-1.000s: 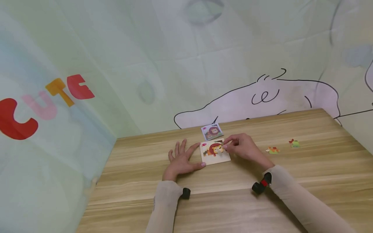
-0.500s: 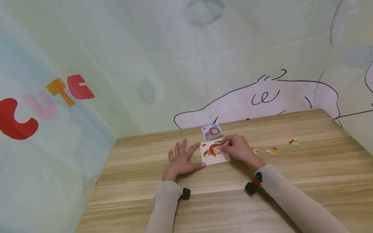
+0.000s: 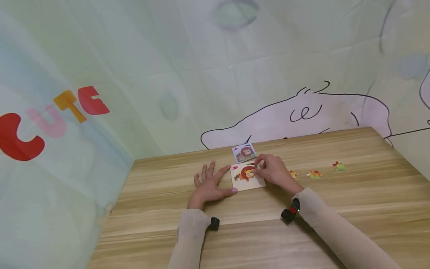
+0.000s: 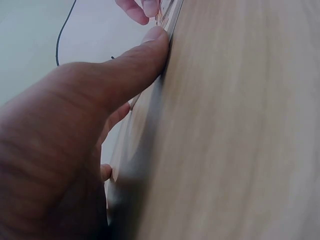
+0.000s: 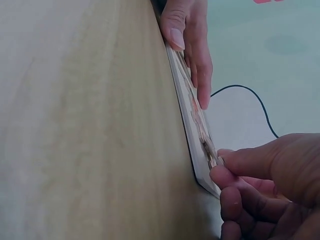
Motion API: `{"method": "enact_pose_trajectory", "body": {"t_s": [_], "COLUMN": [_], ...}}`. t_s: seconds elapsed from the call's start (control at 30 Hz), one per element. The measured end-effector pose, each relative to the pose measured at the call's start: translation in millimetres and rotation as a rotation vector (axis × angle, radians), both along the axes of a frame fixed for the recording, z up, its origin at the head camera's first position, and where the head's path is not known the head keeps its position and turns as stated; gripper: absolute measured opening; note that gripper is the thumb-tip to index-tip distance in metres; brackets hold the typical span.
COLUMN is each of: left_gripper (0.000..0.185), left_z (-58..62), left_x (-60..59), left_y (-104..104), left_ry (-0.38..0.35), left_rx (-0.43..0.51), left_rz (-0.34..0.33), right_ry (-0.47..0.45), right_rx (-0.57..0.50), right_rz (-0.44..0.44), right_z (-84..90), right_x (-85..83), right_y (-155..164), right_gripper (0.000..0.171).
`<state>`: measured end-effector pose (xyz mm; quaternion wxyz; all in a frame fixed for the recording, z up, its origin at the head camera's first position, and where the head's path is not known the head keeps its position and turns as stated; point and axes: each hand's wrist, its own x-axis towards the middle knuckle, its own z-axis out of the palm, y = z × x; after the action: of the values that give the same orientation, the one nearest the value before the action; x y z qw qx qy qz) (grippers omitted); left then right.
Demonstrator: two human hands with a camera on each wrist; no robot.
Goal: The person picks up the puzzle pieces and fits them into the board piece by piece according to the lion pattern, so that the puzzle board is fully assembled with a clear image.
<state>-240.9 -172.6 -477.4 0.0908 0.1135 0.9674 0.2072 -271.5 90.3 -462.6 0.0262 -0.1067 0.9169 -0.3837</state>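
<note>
A small square puzzle board [image 3: 246, 186] with a pale frame and a lion picture lies flat on the wooden table. My left hand [image 3: 209, 186] is spread at its left side, with the thumb on the near left corner and the index fingertip at the far left corner. At the board's right part, my right hand [image 3: 273, 171] pinches a small puzzle piece [image 5: 213, 161] between thumb and index finger, low over the picture. Most of that piece is hidden by the fingertips. Behind the board lies a card [image 3: 244, 152] printed with a matching lion.
Three loose puzzle pieces lie right of the board: an orange one [image 3: 294, 175] partly behind my right wrist, an orange and green one [image 3: 314, 174], and a green and red one [image 3: 339, 166]. A printed cloth backdrop [image 3: 168, 74] rises behind the table [image 3: 161, 201].
My right hand has shifted slightly left over the board, uncovering a loose orange piece beside it. More of the lion's face shows in the board. My left hand has stayed put.
</note>
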Motion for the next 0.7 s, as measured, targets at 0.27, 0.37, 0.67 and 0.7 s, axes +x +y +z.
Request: {"method": "enact_pose_trajectory", "body": {"t_s": [0.27,0.37,0.67,0.7], "left_gripper": [0.090,0.089,0.089,0.089], "left_z": [2.2,2.0,2.3,2.5], "left_x": [1.2,0.6,0.9,1.3], "left_y": [0.9,1.1,1.3,1.3], "left_ry": [-0.010,-0.006,-0.007,-0.004], "left_rx": [-0.005,-0.007,-0.013,-0.010], "left_rz": [0.002,0.000,-0.001,-0.002], "right_ry": [0.002,0.005,0.017,0.019], "right_rx": [0.012,0.012,0.005,0.003], "right_rz": [0.004,0.006,0.015,0.019], "right_z": [-2.2,-3.3,-5.6,-5.7], "right_x": [-2.6,-2.8,-1.9,-1.6], "right_y": [1.8,2.3,2.6,3.0], "right_gripper": [0.031,0.032,0.031,0.031]}}
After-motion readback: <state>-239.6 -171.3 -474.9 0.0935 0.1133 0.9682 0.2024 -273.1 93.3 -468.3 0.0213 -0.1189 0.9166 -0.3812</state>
